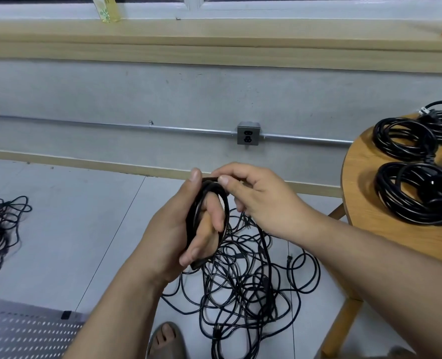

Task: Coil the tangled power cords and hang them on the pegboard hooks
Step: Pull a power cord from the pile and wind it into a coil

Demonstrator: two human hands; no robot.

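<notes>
Our left hand (186,229) grips the upright coil (192,216), loops around its fingers; our right hand (261,198) pinches the cord (209,180) at the coil's top. Its slack hangs down to the tangle (240,281) on the floor (85,229).

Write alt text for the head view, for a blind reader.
A person's left hand holds a coil of black power cord looped round its fingers while the right hand pinches the cord at the coil's top. Below, a tangled pile of cords lies on the floor; coiled cords sit on a wooden table at right, a pegboard at lower left.
</notes>
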